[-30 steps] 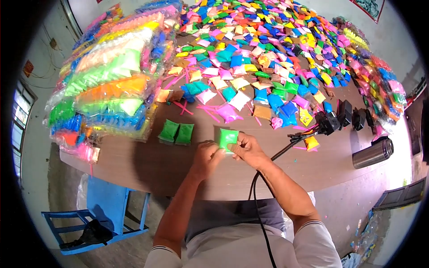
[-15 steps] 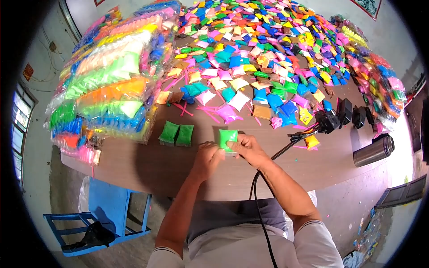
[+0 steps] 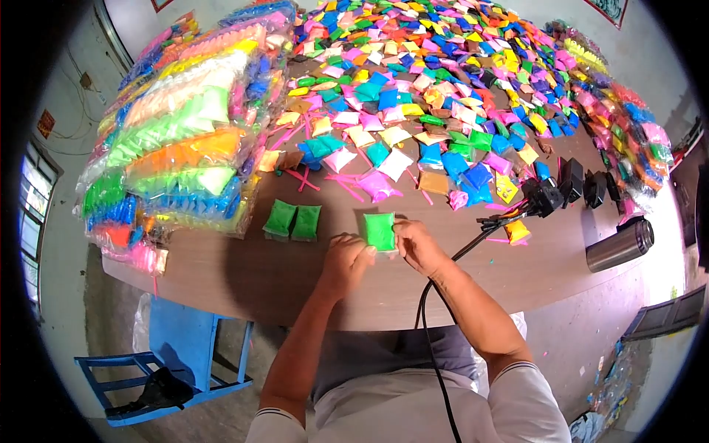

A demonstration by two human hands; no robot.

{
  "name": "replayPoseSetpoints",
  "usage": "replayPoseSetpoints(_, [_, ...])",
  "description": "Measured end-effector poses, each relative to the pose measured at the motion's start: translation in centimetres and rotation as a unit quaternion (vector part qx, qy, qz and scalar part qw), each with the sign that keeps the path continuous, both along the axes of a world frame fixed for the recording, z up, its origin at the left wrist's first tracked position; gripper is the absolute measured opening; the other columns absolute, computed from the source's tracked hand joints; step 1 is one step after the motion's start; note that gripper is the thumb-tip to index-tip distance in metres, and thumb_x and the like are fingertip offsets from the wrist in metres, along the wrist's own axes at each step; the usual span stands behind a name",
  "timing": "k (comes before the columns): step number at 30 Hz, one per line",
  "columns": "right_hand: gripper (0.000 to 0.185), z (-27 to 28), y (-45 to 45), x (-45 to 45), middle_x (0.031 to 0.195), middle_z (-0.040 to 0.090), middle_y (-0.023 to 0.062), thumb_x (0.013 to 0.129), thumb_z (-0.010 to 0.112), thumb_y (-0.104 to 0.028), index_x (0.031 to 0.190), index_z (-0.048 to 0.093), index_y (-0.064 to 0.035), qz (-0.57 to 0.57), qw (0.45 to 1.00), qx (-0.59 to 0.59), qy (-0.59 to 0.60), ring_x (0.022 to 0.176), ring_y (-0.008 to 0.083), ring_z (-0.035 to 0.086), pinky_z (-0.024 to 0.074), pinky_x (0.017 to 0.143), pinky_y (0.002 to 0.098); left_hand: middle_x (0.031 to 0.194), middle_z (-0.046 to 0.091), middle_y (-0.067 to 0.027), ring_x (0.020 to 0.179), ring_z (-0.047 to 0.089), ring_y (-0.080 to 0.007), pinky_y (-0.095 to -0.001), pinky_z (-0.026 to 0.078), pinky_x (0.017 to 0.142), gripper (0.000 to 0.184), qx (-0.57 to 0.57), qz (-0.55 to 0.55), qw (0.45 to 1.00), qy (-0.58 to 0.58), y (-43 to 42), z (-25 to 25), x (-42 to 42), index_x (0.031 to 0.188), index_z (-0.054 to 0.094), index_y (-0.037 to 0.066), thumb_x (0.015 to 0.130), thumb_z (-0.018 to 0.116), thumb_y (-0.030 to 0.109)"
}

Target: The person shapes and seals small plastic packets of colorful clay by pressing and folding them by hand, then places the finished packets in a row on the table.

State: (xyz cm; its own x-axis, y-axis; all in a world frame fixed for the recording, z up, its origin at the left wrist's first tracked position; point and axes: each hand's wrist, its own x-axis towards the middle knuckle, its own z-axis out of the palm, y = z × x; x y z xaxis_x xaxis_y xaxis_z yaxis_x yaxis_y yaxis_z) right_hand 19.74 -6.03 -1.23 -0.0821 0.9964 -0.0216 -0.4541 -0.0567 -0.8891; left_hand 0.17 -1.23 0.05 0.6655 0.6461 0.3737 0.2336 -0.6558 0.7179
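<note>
Between my two hands is a bright green packet in clear plastic, held just above the brown table. My left hand is closed at its lower left corner, fingers curled in. On the packet's right edge my right hand pinches with thumb and fingers. Two darker green packets lie side by side on the table to the left of my hands.
A wide heap of coloured packets covers the table's far side. Bundled packets in clear bags are stacked at left. Black cables, a steel flask and more bags stand at right. A blue chair is below left.
My right thumb has moved off the packet's front to its right edge, so more of the green face shows. My left hand has hardly moved.
</note>
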Motion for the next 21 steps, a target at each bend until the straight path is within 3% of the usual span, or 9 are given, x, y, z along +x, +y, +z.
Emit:
replayPoseSetpoints(2, [0.031, -0.9, 0.2, 0.4, 0.080, 0.062, 0.0027, 0.090, 0.050, -0.022, 0.098, 0.068, 0.0017, 0.058, 0.995, 0.053, 0.061, 0.066, 0.0123, 0.054, 0.0444, 0.061, 0.0263, 0.069, 0.058, -0.0105, 0.070, 0.055, -0.0303, -0.0404, 0.039, 0.073, 0.031, -0.012, -0.007, 1.000, -0.016, -0.1, 0.6, 0.1, 0.067, 0.057, 0.005, 0.090, 0.051, 0.024])
replayPoseSetpoints(5, [0.028, 1.9, -0.2, -0.6, 0.080, 0.060, 0.0024, 0.090, 0.052, -0.019, 0.103, 0.064, 0.0022, 0.088, 0.990, 0.038, 0.102, 0.065, 0.0128, 0.053, 0.0421, 0.058, 0.0254, 0.069, 0.059, -0.0108, 0.071, 0.055, -0.0303, -0.0407, 0.039, 0.073, 0.031, -0.007, -0.013, 1.000, 0.000, 0.0, 0.4, -0.1, 0.069, 0.058, 0.005, 0.091, 0.050, 0.025])
replayPoseSetpoints(7, [0.026, 4.6, -0.9, -1.3, 0.082, 0.061, 0.0023, 0.090, 0.057, -0.020, 0.106, 0.061, -0.0002, 0.032, 0.995, -0.066, 0.069, 0.064, 0.0097, 0.051, 0.0399, 0.056, 0.0230, 0.069, 0.059, -0.0105, 0.071, 0.056, -0.0302, -0.0408, 0.039, 0.074, 0.031, 0.000, -0.019, 1.000, 0.002, 0.1, 0.2, -0.1, 0.070, 0.058, 0.005, 0.092, 0.049, 0.025])
replayPoseSetpoints(13, [0.022, 3.6, -0.8, -0.5, 0.086, 0.065, 0.0018, 0.089, 0.065, -0.021, 0.105, 0.061, -0.0063, 0.067, 0.997, -0.009, -0.023, 0.064, 0.0035, 0.047, 0.0353, 0.052, 0.0204, 0.071, 0.059, -0.0102, 0.074, 0.055, -0.0308, -0.0417, 0.039, 0.077, 0.033, -0.031, 0.003, 0.999, -0.033, -0.1, 0.0, 0.1, 0.071, 0.059, 0.005, 0.094, 0.046, 0.025])
replayPoseSetpoints(17, [0.019, 4.0, -1.0, -0.5, 0.085, 0.066, 0.0012, 0.090, 0.064, -0.020, 0.105, 0.062, -0.0075, 0.039, 0.996, -0.033, -0.069, 0.063, 0.0025, 0.046, 0.0332, 0.051, 0.0204, 0.072, 0.059, -0.0106, 0.077, 0.054, -0.0314, -0.0426, 0.039, 0.080, 0.035, -0.063, 0.005, 0.996, -0.057, -0.2, 0.5, 0.1, 0.071, 0.060, 0.006, 0.095, 0.043, 0.025])
replayPoseSetpoints(21, [0.014, 4.1, -1.0, -0.6, 0.086, 0.066, 0.0005, 0.090, 0.065, -0.016, 0.100, 0.063, -0.0062, 0.005, 0.994, -0.024, -0.110, 0.070, 0.0039, 0.053, 0.0409, 0.058, 0.0207, 0.073, 0.058, -0.0114, 0.078, 0.054, -0.0317, -0.0425, 0.038, 0.080, 0.032, -0.083, 0.003, 0.993, -0.082, -0.3, 0.8, 0.0, 0.074, 0.059, 0.006, 0.094, 0.043, 0.024])
